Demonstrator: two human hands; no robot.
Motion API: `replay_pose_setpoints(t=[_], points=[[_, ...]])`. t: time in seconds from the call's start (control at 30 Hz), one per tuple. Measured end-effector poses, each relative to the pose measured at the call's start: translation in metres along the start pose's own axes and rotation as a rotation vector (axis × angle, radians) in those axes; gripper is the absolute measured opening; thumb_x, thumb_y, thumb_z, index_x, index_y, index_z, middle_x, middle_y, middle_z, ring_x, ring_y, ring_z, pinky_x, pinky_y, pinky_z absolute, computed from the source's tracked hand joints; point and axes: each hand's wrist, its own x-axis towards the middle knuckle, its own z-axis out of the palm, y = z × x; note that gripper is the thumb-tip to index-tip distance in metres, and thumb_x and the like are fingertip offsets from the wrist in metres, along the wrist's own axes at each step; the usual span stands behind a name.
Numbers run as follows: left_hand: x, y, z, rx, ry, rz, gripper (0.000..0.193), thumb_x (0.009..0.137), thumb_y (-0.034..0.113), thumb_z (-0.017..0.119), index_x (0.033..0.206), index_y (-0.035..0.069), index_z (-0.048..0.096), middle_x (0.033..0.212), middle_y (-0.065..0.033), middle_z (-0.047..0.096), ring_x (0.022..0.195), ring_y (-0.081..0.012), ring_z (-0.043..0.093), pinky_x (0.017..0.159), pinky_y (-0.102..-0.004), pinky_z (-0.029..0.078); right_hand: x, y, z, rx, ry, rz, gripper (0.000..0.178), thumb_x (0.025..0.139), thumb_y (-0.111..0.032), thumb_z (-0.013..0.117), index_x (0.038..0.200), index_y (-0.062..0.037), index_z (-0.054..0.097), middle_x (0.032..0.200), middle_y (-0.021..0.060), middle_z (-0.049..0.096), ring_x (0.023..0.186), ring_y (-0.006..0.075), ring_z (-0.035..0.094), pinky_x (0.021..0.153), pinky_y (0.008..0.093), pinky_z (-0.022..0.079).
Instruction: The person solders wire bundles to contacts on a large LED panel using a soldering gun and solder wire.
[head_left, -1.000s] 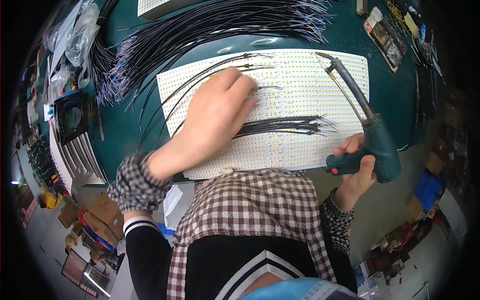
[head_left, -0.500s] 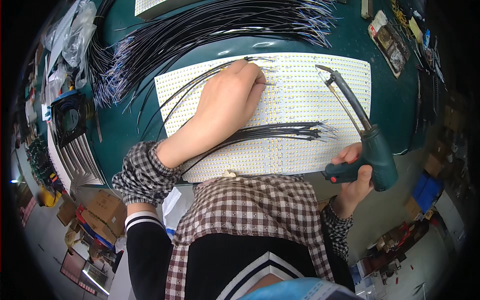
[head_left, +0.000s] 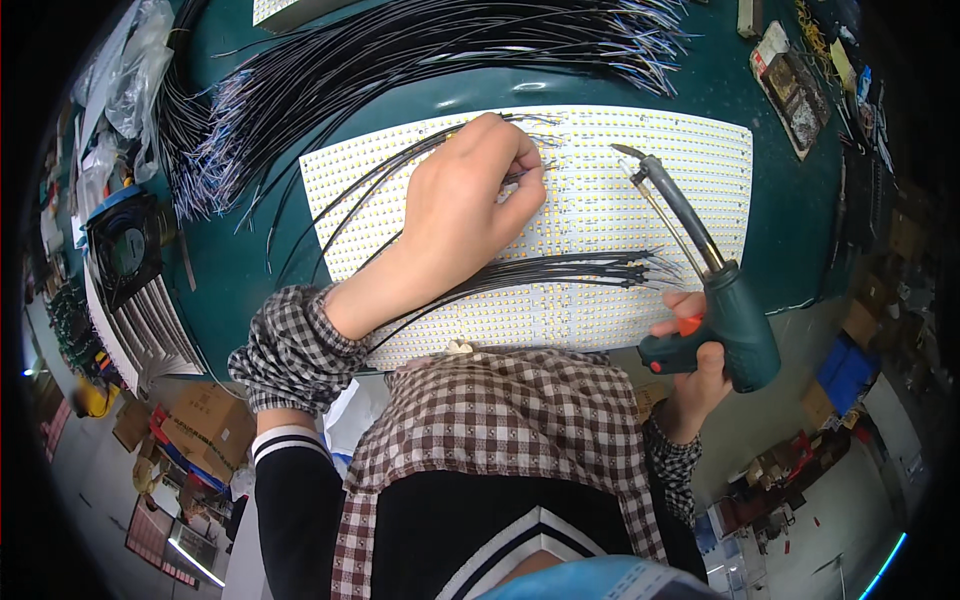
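My left hand (head_left: pixel 470 185) is over a white LED board (head_left: pixel 640 210), thumb and fingertips closed in a pinch on a thin black wire (head_left: pixel 375 180), whose gripped end is mostly hidden by the fingers. Black wires run leftward from under that hand. My right hand (head_left: pixel 700 385) holds a dark green soldering gun (head_left: pixel 742 325) by its handle, near the board's front right corner. The gun's bent tip points up and left, apart from the left fingers. A small bundle of black wires (head_left: pixel 570 268) with stripped ends lies across the board below my left wrist.
A large heap of black wires (head_left: pixel 400 70) spreads behind the board on the green table (head_left: pixel 235 310). At the back right sits a dirty solder tray (head_left: pixel 795 95). A black fan (head_left: pixel 130 245) and stacked white panels (head_left: pixel 150 335) stand at the left, near plastic bags (head_left: pixel 140 75).
The soldering gun has shifted slightly left, its tip closer to my left hand. My left hand has moved a little right, its fingers still pinched.
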Motion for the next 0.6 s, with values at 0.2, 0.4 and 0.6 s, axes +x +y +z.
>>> replay_pose_setpoints(t=[0.2, 0.4, 0.6], points=[[0.0003, -0.0027, 0.0003, 0.013, 0.009, 0.063, 0.013, 0.071, 0.003, 0.065, 0.078, 0.005, 0.054, 0.074, -0.0088, 0.055, 0.063, -0.0265, 0.058, 0.054, -0.0348, 0.046, -0.0029, -0.0050, 0.0047, 0.008, -0.013, 0.088, 0.067, 0.082, -0.050, 0.062, 0.109, 0.0099, 0.051, 0.092, 0.0180, 0.057, 0.078, 0.0258, 0.062, 0.066, 0.0316, 0.054], [0.0002, -0.0036, 0.0021, 0.028, 0.004, 0.088, 0.015, 0.069, 0.001, 0.065, 0.078, 0.005, 0.054, 0.073, -0.0091, 0.054, 0.061, -0.0272, 0.057, 0.053, -0.0350, 0.045, -0.0063, -0.0009, 0.0072, -0.001, -0.044, 0.111, 0.058, 0.081, -0.048, 0.065, 0.095, 0.0069, 0.054, 0.089, 0.0164, 0.056, 0.078, 0.0238, 0.060, 0.066, 0.0324, 0.054], [-0.0006, -0.0021, 0.0015, 0.033, 0.017, 0.095, 0.015, 0.069, 0.000, 0.065, 0.078, 0.005, 0.053, 0.073, -0.0090, 0.053, 0.061, -0.0272, 0.056, 0.052, -0.0351, 0.045, -0.0082, -0.0014, 0.0097, -0.004, -0.088, 0.125, 0.053, 0.082, -0.044, 0.065, 0.094, 0.0067, 0.054, 0.087, 0.0163, 0.055, 0.081, 0.0245, 0.059, 0.068, 0.0351, 0.056]])
